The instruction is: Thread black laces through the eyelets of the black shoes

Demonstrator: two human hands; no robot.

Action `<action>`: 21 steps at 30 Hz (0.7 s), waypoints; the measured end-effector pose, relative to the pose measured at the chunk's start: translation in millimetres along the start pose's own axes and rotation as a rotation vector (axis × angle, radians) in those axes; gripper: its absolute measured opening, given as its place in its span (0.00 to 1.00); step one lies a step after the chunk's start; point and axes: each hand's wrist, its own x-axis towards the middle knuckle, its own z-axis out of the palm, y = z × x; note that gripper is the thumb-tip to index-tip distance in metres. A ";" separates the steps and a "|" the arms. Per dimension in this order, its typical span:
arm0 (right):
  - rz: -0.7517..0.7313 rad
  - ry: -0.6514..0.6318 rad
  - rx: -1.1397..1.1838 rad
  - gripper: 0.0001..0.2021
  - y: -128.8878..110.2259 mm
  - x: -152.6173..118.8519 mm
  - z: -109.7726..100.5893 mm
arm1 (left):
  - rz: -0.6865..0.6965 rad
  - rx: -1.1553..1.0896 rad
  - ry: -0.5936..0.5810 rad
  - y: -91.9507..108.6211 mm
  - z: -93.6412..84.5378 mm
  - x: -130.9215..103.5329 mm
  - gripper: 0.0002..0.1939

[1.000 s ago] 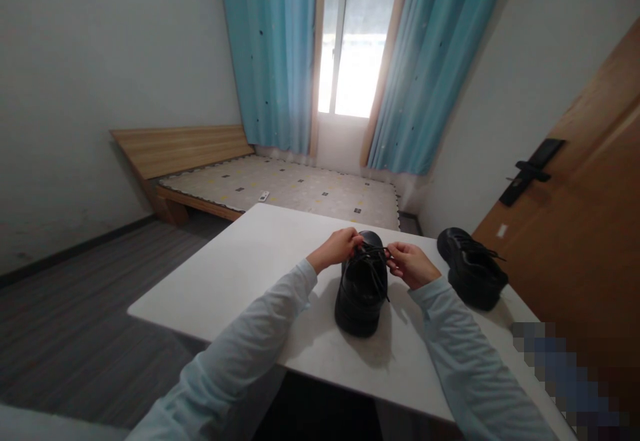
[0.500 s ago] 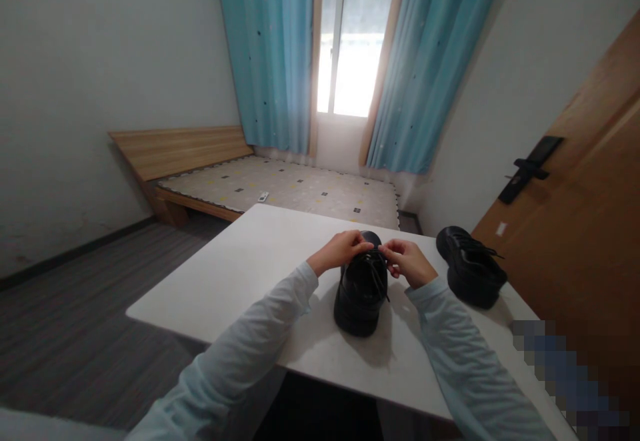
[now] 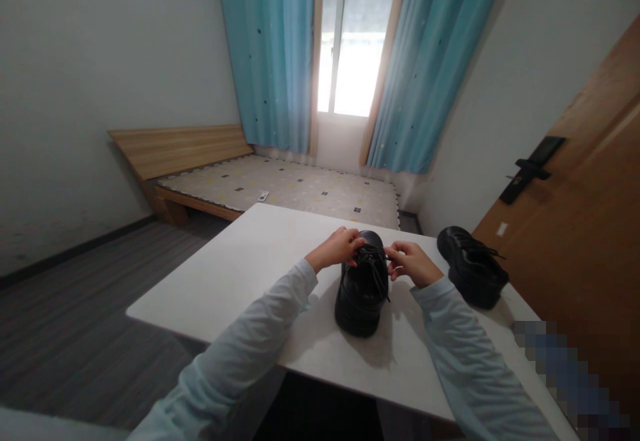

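Observation:
A black lace-up shoe (image 3: 361, 297) stands on the white table (image 3: 225, 274), its heel toward me and its toe pointing away. My left hand (image 3: 344, 247) is at the left side of the laces, fingers closed against the shoe's upper. On the right side, my right hand (image 3: 407, 261) pinches a black lace (image 3: 389, 257) between thumb and finger, just beside the shoe. Dark laces lie across the top, and one end hangs down the right side.
A second black shoe (image 3: 473, 267) rests at the table's right edge. Beyond the table is a bed (image 3: 300, 184) with a small white remote (image 3: 263, 196) on it. A wooden door (image 3: 565, 227) stands at the right.
My hands have moved apart from the middle of the laces, the right one slightly outward to the right. The shoe stays where it was.

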 end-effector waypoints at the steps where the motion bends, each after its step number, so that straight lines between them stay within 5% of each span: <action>1: 0.005 -0.008 -0.004 0.17 0.0 -0.1 -0.6 | -0.006 0.038 0.013 -1.3 -0.1 0.4 0.12; 9: 0.047 0.030 -0.089 0.15 -1.3 -2.7 -2.5 | -0.016 0.262 0.054 -7.2 -5.9 1.6 0.14; 21: 0.072 0.033 -0.270 0.15 1.0 -2.5 -8.5 | 0.023 0.270 0.015 -21.0 -12.8 6.5 0.14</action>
